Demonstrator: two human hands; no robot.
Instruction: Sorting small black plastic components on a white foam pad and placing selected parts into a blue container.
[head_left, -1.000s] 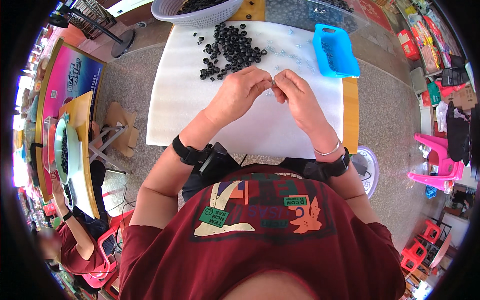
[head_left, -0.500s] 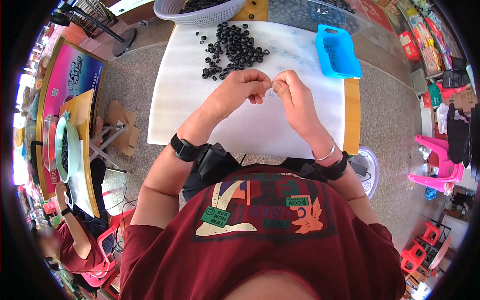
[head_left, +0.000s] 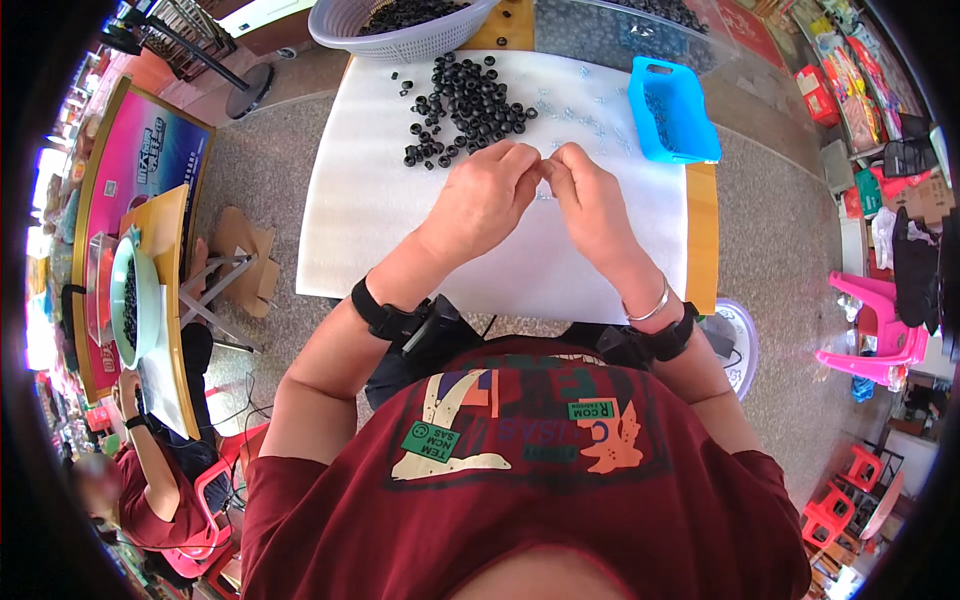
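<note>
Over the white sheet (head_left: 400, 240) on the table, my left hand (head_left: 487, 192) and my right hand (head_left: 590, 197) meet fingertip to fingertip. Both are closed in a pinch. Whatever sits between the fingers is too small or too hidden to name. Just beyond my left hand lies a pile of small black round parts (head_left: 478, 98), some of them ring-like. Small clear pieces (head_left: 585, 118) are scattered beyond my right hand, and a few more show just beside its fingers. A blue plastic basket (head_left: 685, 152) with similar clear pieces stands at the right edge of the sheet.
A grey perforated basket (head_left: 420, 42) of black parts and a clear bin (head_left: 640, 45) stand at the far side. To the left, another person (head_left: 155, 490) sits at a small table with a green basin (head_left: 148, 300). Pink stools (head_left: 880, 325) stand right.
My left hand has turned, its back now facing up more, with its fingers curled closer against my right fingertips. My right hand stays nearly in place.
</note>
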